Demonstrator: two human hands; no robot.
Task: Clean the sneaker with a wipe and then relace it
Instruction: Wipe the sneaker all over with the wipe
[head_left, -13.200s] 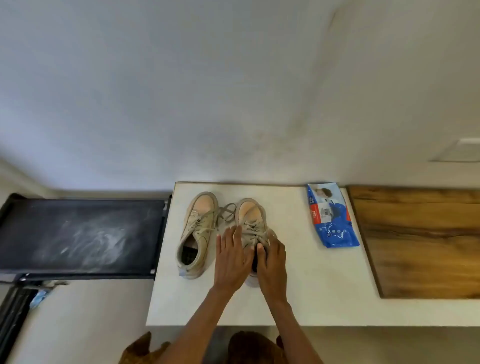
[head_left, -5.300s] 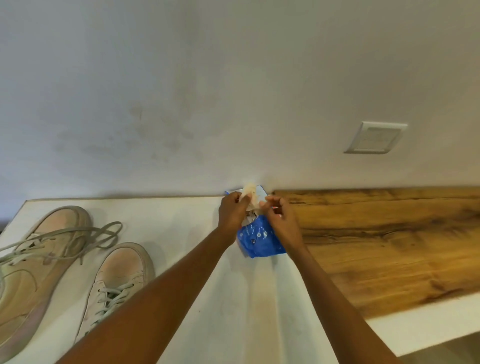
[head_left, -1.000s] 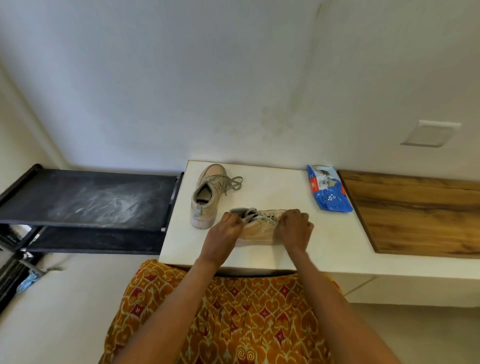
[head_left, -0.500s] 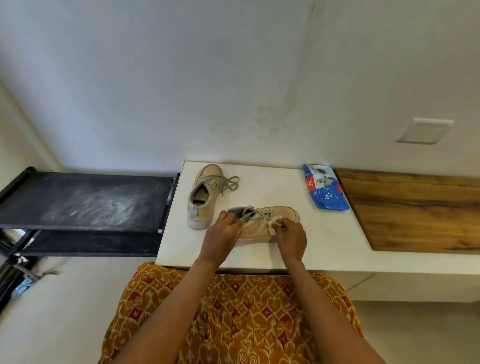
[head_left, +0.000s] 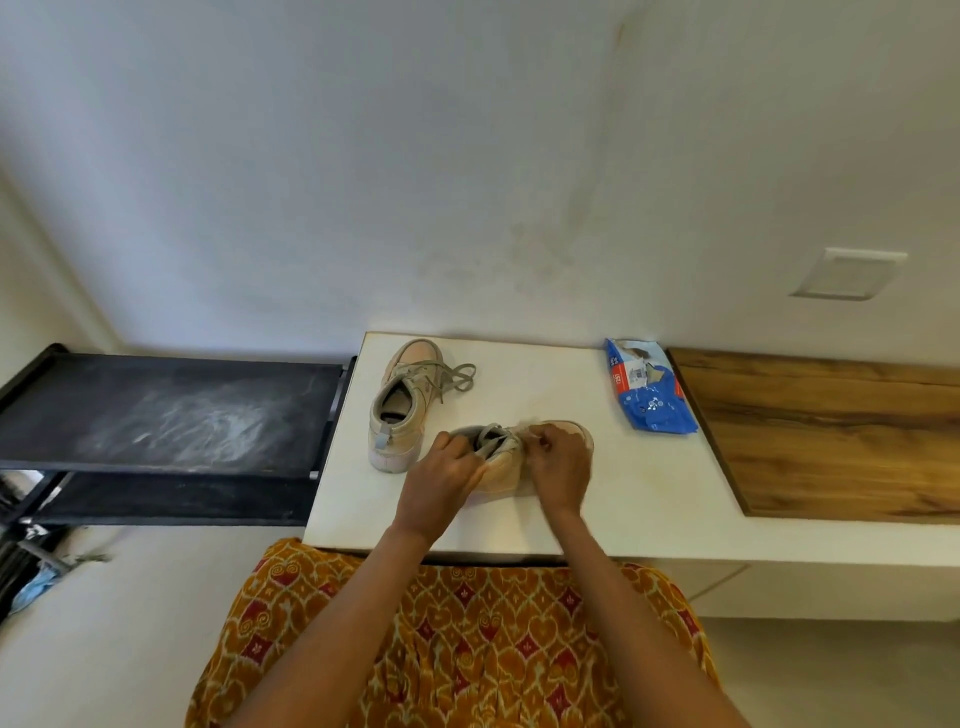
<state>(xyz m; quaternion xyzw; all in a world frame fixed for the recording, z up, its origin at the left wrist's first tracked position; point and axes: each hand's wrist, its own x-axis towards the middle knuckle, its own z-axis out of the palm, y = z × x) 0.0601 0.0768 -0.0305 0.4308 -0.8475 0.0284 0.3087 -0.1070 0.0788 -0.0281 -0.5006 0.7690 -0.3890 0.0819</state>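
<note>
A beige sneaker (head_left: 503, 467) lies sideways near the front of the white table (head_left: 639, 499), toe pointing right. My left hand (head_left: 445, 475) grips its heel end by the opening. My right hand (head_left: 558, 467) presses a white wipe against the sneaker's upper, near the laces (head_left: 493, 434); the wipe is mostly hidden under my fingers. A second beige sneaker (head_left: 402, 402) stands behind and to the left, its grey laces loose.
A blue wipe pack (head_left: 649, 387) lies at the back right of the table. A wooden board (head_left: 831, 436) adjoins the table's right side. A black dusty shelf rack (head_left: 171, 410) stands to the left. My patterned orange garment fills the foreground.
My right hand has slid along the sneaker's upper with the wipe, from the toe toward the laces. My left hand has kept its hold on the heel end.
</note>
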